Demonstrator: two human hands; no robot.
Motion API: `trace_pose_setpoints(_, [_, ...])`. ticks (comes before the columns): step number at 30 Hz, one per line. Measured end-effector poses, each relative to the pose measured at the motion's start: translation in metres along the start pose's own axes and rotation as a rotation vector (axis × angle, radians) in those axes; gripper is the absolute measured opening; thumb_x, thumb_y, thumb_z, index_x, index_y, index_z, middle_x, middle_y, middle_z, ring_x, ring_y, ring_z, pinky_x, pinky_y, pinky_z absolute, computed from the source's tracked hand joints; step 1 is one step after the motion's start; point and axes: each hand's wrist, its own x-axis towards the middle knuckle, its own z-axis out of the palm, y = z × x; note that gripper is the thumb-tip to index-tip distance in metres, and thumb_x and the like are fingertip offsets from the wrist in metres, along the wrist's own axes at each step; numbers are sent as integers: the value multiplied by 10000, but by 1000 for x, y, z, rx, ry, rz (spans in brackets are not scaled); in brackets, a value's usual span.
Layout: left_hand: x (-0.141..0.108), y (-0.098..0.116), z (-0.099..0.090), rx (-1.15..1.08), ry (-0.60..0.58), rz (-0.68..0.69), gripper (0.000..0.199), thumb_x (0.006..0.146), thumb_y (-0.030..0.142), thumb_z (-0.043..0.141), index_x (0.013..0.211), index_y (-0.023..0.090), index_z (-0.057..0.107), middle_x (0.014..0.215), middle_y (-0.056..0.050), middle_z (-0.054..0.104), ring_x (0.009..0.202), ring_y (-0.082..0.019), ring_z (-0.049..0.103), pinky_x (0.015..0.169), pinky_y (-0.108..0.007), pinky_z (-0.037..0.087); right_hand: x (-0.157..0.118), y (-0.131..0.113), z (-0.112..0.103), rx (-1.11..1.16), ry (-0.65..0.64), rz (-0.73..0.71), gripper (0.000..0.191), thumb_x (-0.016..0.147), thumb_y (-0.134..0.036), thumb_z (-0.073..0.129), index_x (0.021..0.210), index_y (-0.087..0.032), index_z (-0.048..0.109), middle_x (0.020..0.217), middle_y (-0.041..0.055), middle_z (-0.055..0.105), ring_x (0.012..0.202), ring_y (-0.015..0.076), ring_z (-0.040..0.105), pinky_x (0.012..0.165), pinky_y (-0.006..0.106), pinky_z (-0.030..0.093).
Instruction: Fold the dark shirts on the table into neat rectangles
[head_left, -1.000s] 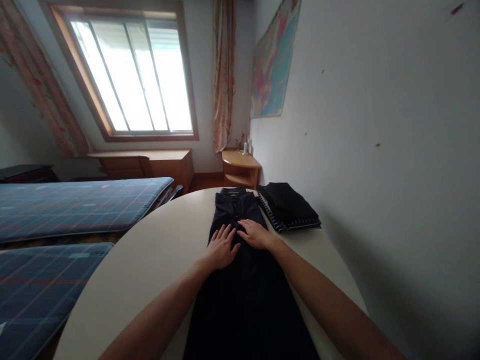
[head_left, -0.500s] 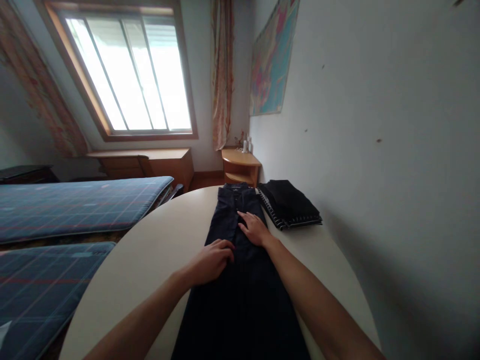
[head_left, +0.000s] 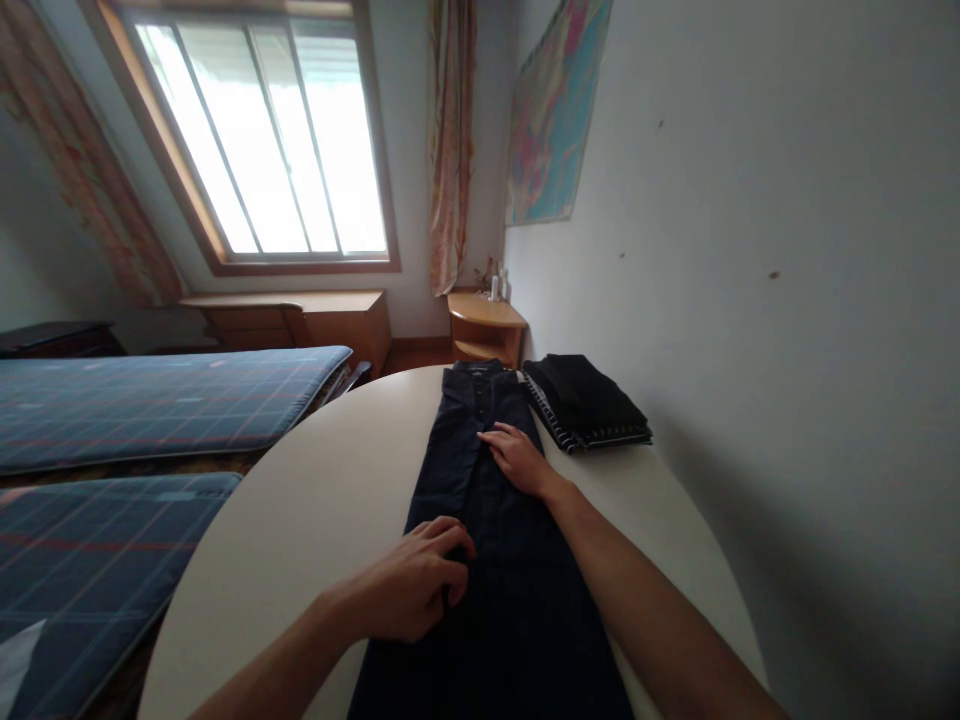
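A dark navy buttoned garment (head_left: 517, 560) lies lengthwise on the round cream table (head_left: 300, 490), its collar at the far edge. My right hand (head_left: 517, 460) rests on its upper part with the fingers spread, near the row of buttons. Lower down and to the left, my left hand (head_left: 424, 575) is over the garment with its fingers curled and the thumb apart from the index finger; nothing shows between them. Right of the collar lies a folded stack of black clothes (head_left: 585, 400), some with white stripes.
Two blue plaid mattresses (head_left: 172, 400) are to the left of the table. A wooden desk (head_left: 337, 305) stands below the window, and a small corner shelf (head_left: 487, 312) is beyond the table. The white wall (head_left: 750, 180) runs along the right.
My left hand has moved down the garment toward me. My right hand stays on the upper part, slightly lower along the button row. The view has shifted a little.
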Motion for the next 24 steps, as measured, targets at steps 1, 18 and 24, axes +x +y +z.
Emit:
trace_pose_setpoints(1, [0, 1, 0, -7, 4, 1, 241, 594, 8, 548, 717, 215, 566, 1200, 11, 581, 1190, -226, 484, 1006, -358, 412, 0, -1, 0, 0, -9, -1, 456, 970, -182, 422, 1401, -235, 559, 1355, 47, 628, 1366, 243, 436, 1142, 463, 351])
trace_pose_setpoints(18, [17, 20, 19, -66, 42, 228, 195, 667, 40, 564, 752, 216, 568, 959, 17, 629, 1048, -172, 535, 932, -276, 444, 6, -4, 4, 86, 84, 141, 414, 994, -300, 410, 1309, -161, 640, 1307, 97, 657, 1295, 239, 517, 1132, 422, 362])
trace_pose_setpoints(24, [23, 28, 22, -32, 35, 224, 197, 679, 49, 559, 789, 213, 555, 999, 13, 627, 1008, -155, 554, 904, -268, 451, 5, -5, 6, 2, 38, 137, 452, 1002, -327, 411, 1397, -167, 563, 1401, 112, 587, 1346, 233, 475, 1155, 417, 326])
